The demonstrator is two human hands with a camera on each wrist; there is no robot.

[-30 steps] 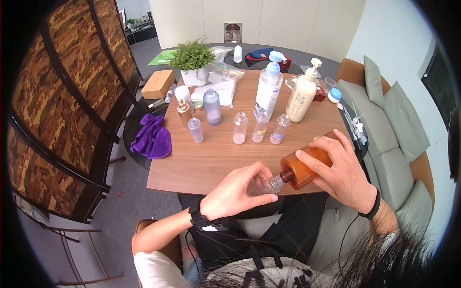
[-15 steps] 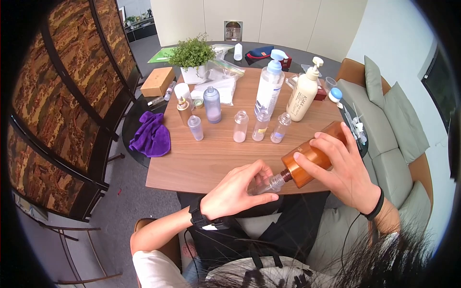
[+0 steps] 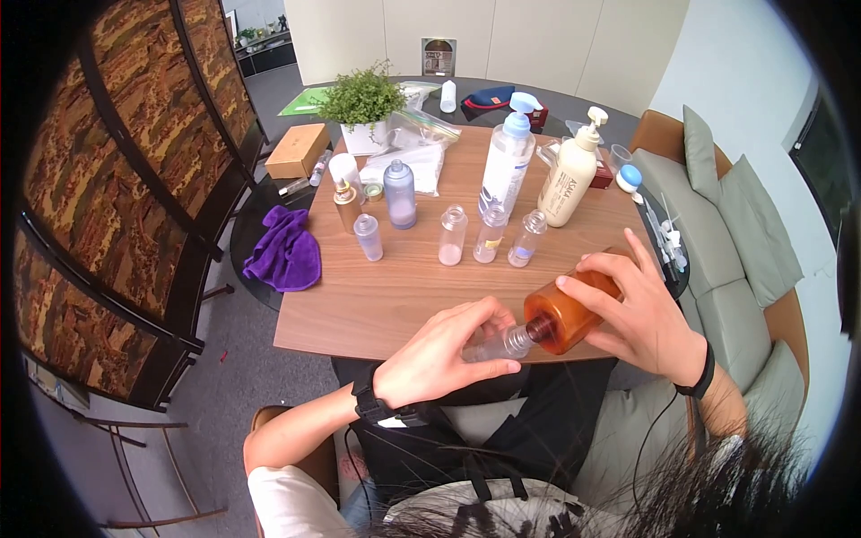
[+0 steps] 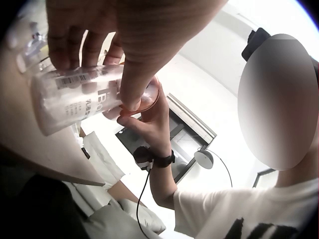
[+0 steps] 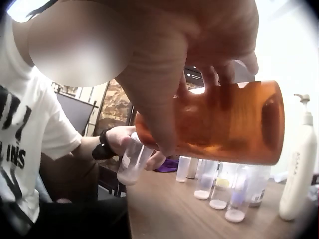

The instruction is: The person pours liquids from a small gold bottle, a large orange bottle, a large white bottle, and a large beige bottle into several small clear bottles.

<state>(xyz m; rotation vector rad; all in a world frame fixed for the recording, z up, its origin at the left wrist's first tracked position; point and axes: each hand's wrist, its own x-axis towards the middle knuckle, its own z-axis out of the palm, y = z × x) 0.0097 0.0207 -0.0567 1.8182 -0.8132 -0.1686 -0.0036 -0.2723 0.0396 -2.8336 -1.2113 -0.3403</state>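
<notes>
My left hand (image 3: 439, 354) grips a small clear bottle (image 4: 65, 102) with printed lettering, held tilted at the table's front edge. Its open mouth meets the dark threaded neck of an amber bottle (image 3: 574, 309). That larger bottle lies nearly on its side in my right hand (image 3: 641, 314), with fingers over the top and the thumb along its near side. In the right wrist view the amber body (image 5: 229, 124) is see-through. Whitish contents show in the small bottle (image 5: 130, 172), toward its base.
Three open clear bottles (image 3: 452, 238) stand beyond the hands, each with a little in the bottom. Behind them are a blue-topped pump bottle (image 3: 505, 170) and a cream pump bottle (image 3: 567, 184). Bluish bottles (image 3: 400, 197), a purple cloth (image 3: 282, 253) and a potted plant (image 3: 363, 99) are leftward.
The amber bottle's far end rose slightly, then dipped, and its neck stays at the small bottle's mouth. The left hand and the small bottle have hardly moved.
</notes>
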